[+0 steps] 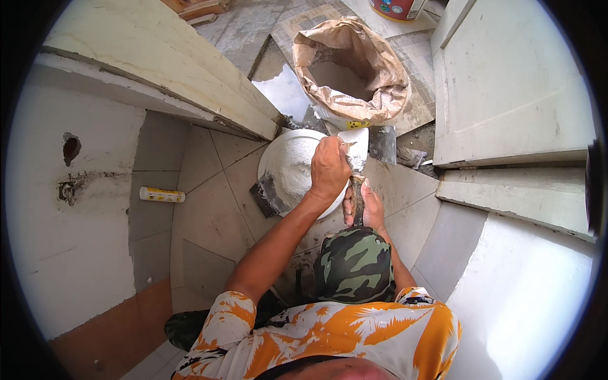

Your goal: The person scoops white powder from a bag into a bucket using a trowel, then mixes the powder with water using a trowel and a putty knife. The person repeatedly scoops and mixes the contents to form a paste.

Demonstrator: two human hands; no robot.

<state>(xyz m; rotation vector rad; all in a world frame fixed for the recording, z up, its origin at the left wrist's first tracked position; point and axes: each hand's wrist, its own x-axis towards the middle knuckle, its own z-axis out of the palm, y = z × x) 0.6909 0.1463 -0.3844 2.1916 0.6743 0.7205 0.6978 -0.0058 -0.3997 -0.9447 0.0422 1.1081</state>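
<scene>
My right hand (373, 206) is closed round the dark, worn handle of a trowel (356, 152), whose whitish-smeared blade points away from me. My left hand (329, 168) is closed beside the blade, knuckles up; whatever its fingers grip is hidden. Below my left hand, a round white basin (266, 158) on the floor holds a heap of white powder or paste (294, 171). Against the basin's near left side lies a dark flat plate (268, 196). Just right of the trowel blade is a grey flat metal blade (383, 144).
Beyond the basin stands an open brown paper sack (405, 95) with powder inside. A white and yellow tube (162, 195) lies by the left wall. Pale door panels (513, 95) flank the opening. A bucket (398, 7) is at the far edge. My camouflage-clad knee (354, 266) is close below my hands.
</scene>
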